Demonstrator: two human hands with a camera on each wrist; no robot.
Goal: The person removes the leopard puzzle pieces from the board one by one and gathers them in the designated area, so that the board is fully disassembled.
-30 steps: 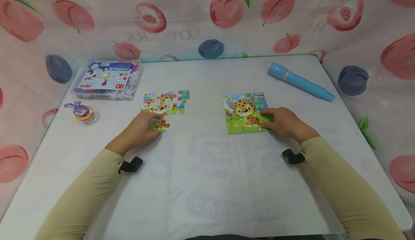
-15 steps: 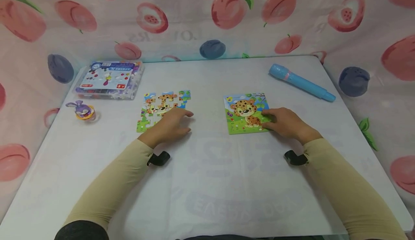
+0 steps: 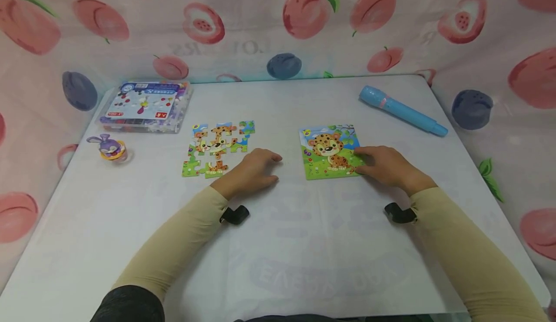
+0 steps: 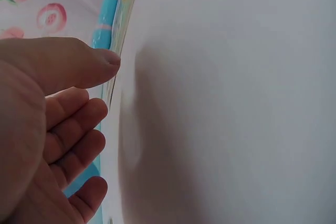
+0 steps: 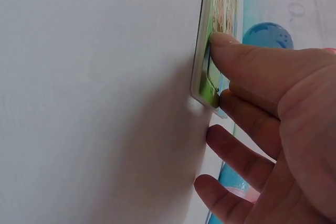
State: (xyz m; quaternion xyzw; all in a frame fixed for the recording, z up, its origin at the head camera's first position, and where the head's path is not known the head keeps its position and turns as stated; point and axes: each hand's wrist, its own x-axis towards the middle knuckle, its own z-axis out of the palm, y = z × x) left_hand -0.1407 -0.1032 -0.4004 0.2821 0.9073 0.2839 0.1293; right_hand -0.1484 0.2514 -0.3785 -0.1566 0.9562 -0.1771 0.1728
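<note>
My left hand (image 3: 252,171) hovers between the two leopard pictures, its fingers apart and relaxed. The left wrist view shows nothing between its thumb (image 4: 94,65) and fingers. Behind it lie leopard puzzle pieces (image 3: 217,146), laid out as a partial picture with white gaps. My right hand (image 3: 388,167) rests at the right edge of a square leopard puzzle board (image 3: 323,167), which shows the whole picture. In the right wrist view the thumb touches the board's face (image 5: 211,85) near its border, and the index fingertip is right at its corner. The other fingers are spread off the board.
A clear plastic case (image 3: 143,109) with a printed label stands at the back left. In front of it sits a small purple rabbit toy (image 3: 109,148). A blue, marker-shaped tube (image 3: 401,109) lies at the back right. Fruit-print cloth (image 3: 243,18) hangs behind the white table (image 3: 278,264).
My left hand has moved right from over the puzzle pieces toward the middle, uncovering them. My right hand has shifted slightly right at the board's edge. The board has stayed in place.
</note>
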